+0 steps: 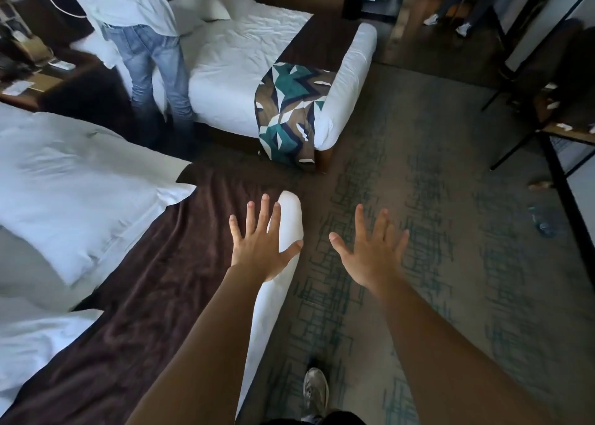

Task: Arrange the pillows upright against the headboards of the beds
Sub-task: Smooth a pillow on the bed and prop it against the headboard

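Both hands are out in front, fingers spread wide, holding nothing — the left hand (262,247) hovers over the foot corner of the near bed (286,295), the right hand (370,252) hangs over the patterned carpet (450,231). The risk from here, as I read it, is distance: the pillows (77,199) lie flat on the white bedding well off to the left of both hands, so a long lean across the brown blanket (167,263) could drag the blanket askew or leave a pillow slumped instead of upright. The near bed's headboard is out of frame, so there is no telling how far those pillows must travel. Over at the far bed (244,70) more pillows (206,2) are heaped near its head, and another person (145,38) stands in the gap between the two beds — a likely bump if the wearer steps that way. One shoe (316,392) is planted on the carpet just beside the near bed, so the wearer stands at its foot, the wrong end for the job.
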Available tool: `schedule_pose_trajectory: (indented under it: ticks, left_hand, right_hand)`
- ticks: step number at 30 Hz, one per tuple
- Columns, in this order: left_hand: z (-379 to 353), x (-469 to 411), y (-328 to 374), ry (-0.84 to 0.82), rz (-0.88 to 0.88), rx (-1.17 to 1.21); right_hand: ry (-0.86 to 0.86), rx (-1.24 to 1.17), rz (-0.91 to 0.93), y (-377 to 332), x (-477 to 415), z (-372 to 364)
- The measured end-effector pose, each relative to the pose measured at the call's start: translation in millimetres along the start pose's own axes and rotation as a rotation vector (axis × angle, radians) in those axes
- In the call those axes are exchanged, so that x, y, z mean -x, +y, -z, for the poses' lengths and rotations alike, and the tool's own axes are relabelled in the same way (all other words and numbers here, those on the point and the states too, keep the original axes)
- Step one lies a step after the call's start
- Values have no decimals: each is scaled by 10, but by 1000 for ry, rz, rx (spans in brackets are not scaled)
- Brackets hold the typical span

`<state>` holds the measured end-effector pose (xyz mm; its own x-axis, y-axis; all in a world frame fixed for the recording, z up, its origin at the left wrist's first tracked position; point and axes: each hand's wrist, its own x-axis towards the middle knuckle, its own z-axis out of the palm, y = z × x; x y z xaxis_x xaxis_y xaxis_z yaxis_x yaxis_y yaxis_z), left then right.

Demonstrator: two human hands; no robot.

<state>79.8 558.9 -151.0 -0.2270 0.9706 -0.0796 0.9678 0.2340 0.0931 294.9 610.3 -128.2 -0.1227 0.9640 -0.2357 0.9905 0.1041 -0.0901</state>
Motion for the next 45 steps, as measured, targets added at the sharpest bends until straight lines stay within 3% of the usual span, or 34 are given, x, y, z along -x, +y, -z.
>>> schedule_pose_trajectory:
  ticks: [13, 32, 45]
  left_hand:
    - [-121, -987, 555, -51, 61, 8]
    - [-244, -3574, 461, -141, 3, 33]
    - [-313, -4719, 531, -246, 55, -8]
  right_hand:
    - [-59, 22, 30, 465, -1094, 178]
    - [-57, 11, -53, 119, -3503, 551]
    - [-138, -49, -21, 91, -4823, 489]
